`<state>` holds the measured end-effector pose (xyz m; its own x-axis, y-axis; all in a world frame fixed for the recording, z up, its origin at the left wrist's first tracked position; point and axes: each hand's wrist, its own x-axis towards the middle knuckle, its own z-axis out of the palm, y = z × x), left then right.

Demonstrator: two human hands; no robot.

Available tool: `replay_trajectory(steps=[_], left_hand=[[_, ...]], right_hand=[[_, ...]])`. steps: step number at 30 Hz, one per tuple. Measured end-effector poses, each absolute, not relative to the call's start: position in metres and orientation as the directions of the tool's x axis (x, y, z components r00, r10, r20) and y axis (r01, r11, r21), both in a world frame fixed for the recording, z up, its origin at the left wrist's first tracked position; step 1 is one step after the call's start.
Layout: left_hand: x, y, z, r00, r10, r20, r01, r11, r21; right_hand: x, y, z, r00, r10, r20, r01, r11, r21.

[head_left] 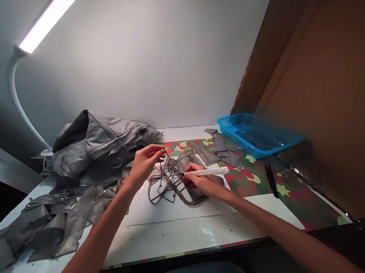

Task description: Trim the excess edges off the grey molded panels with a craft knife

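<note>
My left hand (148, 160) pinches a thin dark strip (160, 170) and lifts it above a tangle of similar strips. In my right hand (200, 178) is a white-handled tool (214, 171), its dark tip pointing left into the tangle. A grey leather-like piece (194, 193) with a dark edge lies under my right hand. Looped strips (155, 191) spread to its left over a white sheet (177, 213). The tips of my right fingers partly cover where the tool meets the strips.
Grey material (108, 135) is heaped at the back left, with flat scraps (48, 227) before it. More scraps (222, 150) lie near a blue basket (263, 148) at the right. A black tool (271, 180) rests below the basket. A lit lamp (48, 23) stands at left.
</note>
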<state>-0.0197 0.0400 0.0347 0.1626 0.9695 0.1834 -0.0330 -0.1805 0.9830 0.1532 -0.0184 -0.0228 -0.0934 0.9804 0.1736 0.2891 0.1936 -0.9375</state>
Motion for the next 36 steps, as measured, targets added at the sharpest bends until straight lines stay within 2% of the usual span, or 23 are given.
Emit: replay_trajectory(steps=[3, 7, 12, 15, 18, 20, 22, 24, 26, 29, 32, 34, 36], left_hand=[[-0.018, 0.056, 0.037, 0.178, 0.969, 0.172, 0.012, -0.177, 0.984], [-0.017, 0.076, 0.033, 0.195, 0.968, 0.155, 0.073, -0.172, 0.982], [-0.022, 0.089, 0.022, 0.245, 0.963, 0.112, 0.144, -0.151, 0.978], [-0.026, 0.079, 0.025, 0.326, 0.943, 0.071, 0.169, -0.132, 0.977], [-0.032, 0.05, 0.046, 0.487, 0.873, 0.008, 0.179, -0.108, 0.978], [-0.036, 0.028, 0.064, 0.692, 0.717, -0.08, 0.146, -0.03, 0.989], [-0.037, 0.014, 0.078, 0.781, 0.609, -0.142, 0.109, 0.091, 0.99], [-0.036, 0.012, 0.08, 0.8, 0.569, -0.19, 0.065, 0.232, 0.97], [-0.034, 0.02, 0.069, 0.77, 0.6, -0.218, 0.074, 0.255, 0.964], [-0.032, 0.041, 0.039, 0.663, 0.723, -0.194, 0.284, -0.003, 0.959], [-0.036, 0.054, 0.014, 0.621, 0.781, -0.063, 0.492, -0.327, 0.807], [-0.04, 0.058, 0.007, 0.631, 0.776, -0.01, 0.545, -0.434, 0.718], [-0.043, 0.059, 0.004, 0.638, 0.77, 0.016, 0.558, -0.476, 0.679]], right_hand=[[0.161, -0.004, -0.036, -0.05, 0.984, 0.169, 0.304, 0.176, -0.936], [0.174, 0.03, -0.044, 0.016, 0.97, 0.244, 0.338, 0.224, -0.914], [0.179, 0.081, -0.05, 0.093, 0.942, 0.323, 0.294, 0.284, -0.913], [0.184, 0.102, -0.048, 0.124, 0.925, 0.36, 0.268, 0.318, -0.909], [0.193, 0.113, -0.046, 0.142, 0.907, 0.396, 0.28, 0.347, -0.895], [0.201, 0.118, -0.045, 0.146, 0.895, 0.422, 0.307, 0.364, -0.879], [0.207, 0.122, -0.045, 0.144, 0.882, 0.449, 0.344, 0.38, -0.858], [0.211, 0.125, -0.043, 0.138, 0.869, 0.476, 0.386, 0.395, -0.834], [0.213, 0.123, -0.039, 0.132, 0.852, 0.506, 0.431, 0.41, -0.804], [0.208, 0.11, -0.027, 0.116, 0.826, 0.552, 0.497, 0.433, -0.752], [0.198, 0.085, -0.015, 0.062, 0.821, 0.567, 0.534, 0.453, -0.714], [0.19, 0.065, -0.01, -0.013, 0.837, 0.546, 0.54, 0.466, -0.701], [0.183, 0.043, -0.009, -0.098, 0.862, 0.497, 0.538, 0.466, -0.702]])
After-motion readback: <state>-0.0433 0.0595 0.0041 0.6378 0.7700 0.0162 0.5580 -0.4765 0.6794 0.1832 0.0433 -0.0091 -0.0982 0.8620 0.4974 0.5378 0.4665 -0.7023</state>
